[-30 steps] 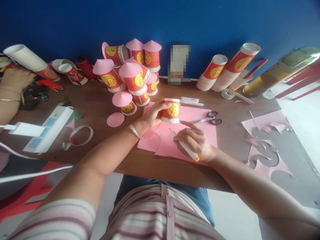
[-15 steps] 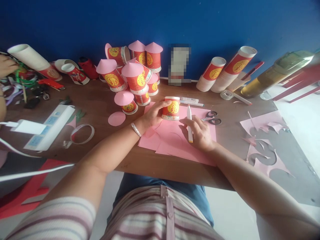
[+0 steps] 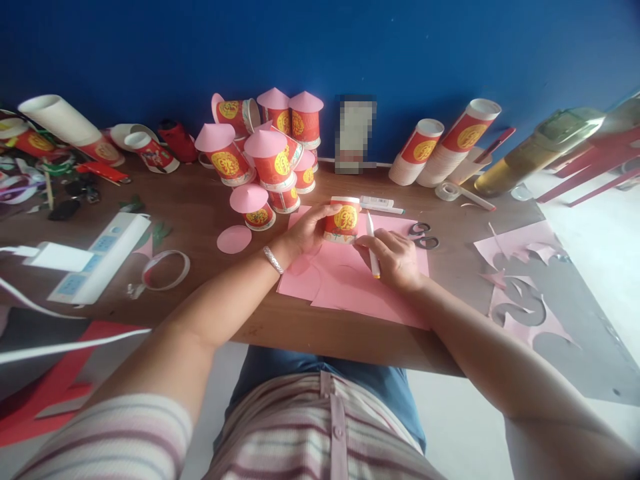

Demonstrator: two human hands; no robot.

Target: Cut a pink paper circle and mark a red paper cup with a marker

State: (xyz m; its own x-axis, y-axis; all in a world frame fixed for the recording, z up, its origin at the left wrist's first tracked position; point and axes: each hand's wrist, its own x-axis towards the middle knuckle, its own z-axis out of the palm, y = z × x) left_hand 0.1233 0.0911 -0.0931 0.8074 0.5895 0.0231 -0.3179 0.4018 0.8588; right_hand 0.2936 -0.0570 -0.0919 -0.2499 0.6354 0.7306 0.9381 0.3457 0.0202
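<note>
A red paper cup (image 3: pixel 342 220) with a yellow emblem is held by my left hand (image 3: pixel 309 229), whose fingers wrap its left side. My right hand (image 3: pixel 393 257) grips a white marker (image 3: pixel 373 250), tip pointing up, and its fingertips reach the cup's lower right edge. Beneath both hands lie sheets of pink paper (image 3: pixel 350 287). Black-handled scissors (image 3: pixel 425 236) rest on the paper's right edge. Another pale marker (image 3: pixel 383 208) lies behind the cup. Left of it, several red cups with pink cone tops (image 3: pixel 267 142) are grouped together, near a flat pink disc (image 3: pixel 235 239).
Stacked paper cups (image 3: pixel 453 147), a tape roll (image 3: pixel 447 191) and a bottle (image 3: pixel 540 152) stand at the back right. Pink scraps (image 3: pixel 535 310) lie on the right. On the left are a power strip (image 3: pixel 100 259), a ring-shaped strip (image 3: pixel 166 269) and a leaning tube (image 3: pixel 60 120).
My right hand has moved slightly left with the marker, and its fingertips are now at the cup. The other person's hand at the far left edge has left the view.
</note>
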